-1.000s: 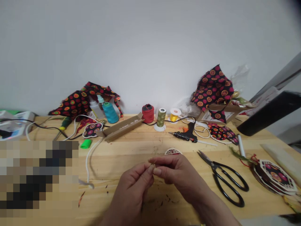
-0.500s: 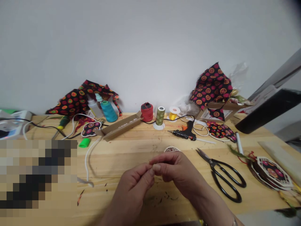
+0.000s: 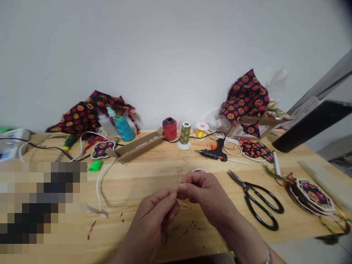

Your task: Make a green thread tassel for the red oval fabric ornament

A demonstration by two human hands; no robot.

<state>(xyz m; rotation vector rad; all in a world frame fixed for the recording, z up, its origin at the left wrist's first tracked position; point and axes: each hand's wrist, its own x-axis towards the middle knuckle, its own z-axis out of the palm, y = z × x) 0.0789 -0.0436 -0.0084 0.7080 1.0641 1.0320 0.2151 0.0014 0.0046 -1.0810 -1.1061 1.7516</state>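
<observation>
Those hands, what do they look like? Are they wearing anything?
They are a person's two hands. The left hand and the right hand have no gloves on, and I see no rings. No sleeves show on the forearms. Near the right wrist, at the picture's bottom edge, is a greyish band, maybe a bracelet, but it's too cut off to be sure.

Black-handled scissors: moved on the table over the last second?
No. The scissors lie as before relative to the glue gun; both shift slightly up and left in frame together, consistent with camera motion.
</observation>
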